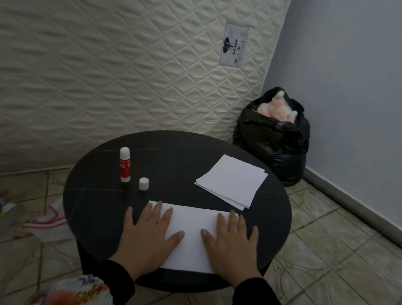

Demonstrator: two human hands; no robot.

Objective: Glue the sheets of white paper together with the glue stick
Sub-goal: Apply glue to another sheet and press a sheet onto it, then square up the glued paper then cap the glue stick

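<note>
Both hands lay flat, fingers spread, gripping nothing: left hand and right hand pressed on the sheet at the table near edge. Glue stick stood upright, uncapped; cap just beside. Paper stack far right. Mattress label read "GAJAH". Black bag behind.

Left hand and right hand — flat, palms down, fingers spread.

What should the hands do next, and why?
Probably slide the flat left hand and right hand outward to smooth the paper they press. The glue stick stands uncapped beside its cap, so gluing looks done.
</note>
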